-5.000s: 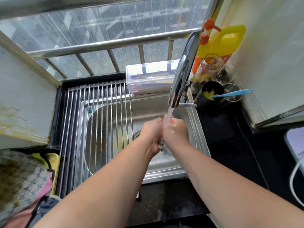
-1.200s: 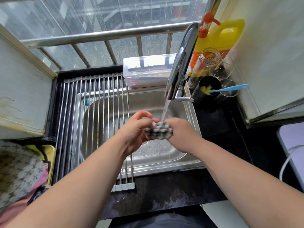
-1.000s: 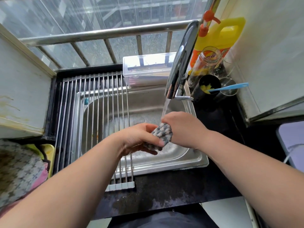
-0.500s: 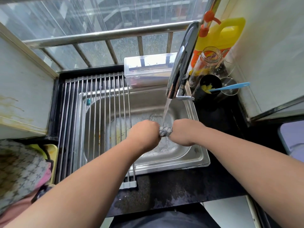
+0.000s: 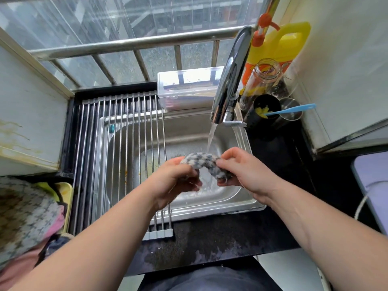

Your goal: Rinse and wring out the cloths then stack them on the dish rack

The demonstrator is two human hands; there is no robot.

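A grey and white patterned cloth (image 5: 204, 162) is rolled into a thick arched rope over the steel sink (image 5: 241, 203). My left hand (image 5: 175, 178) grips its left end and my right hand (image 5: 244, 171) grips its right end. Water from the chrome tap (image 5: 230, 80) falls onto the top of the cloth. The roll-up dish rack (image 5: 117, 156) of steel rods lies over the left half of the sink with nothing on it. More cloths (image 5: 25, 217), one grey-patterned and one pink, lie piled at the left edge.
A clear lidded box (image 5: 186, 91) sits behind the sink. A yellow jug (image 5: 279, 45), a glass jar (image 5: 260, 80) and a black cup (image 5: 265, 111) with a blue utensil crowd the counter's right corner. A window rail (image 5: 134, 42) runs along the back.
The cloth, squeezed to a small wad between my two fists half a second ago, now shows as a longer arched roll. My hands have moved apart, with the fingers looser.
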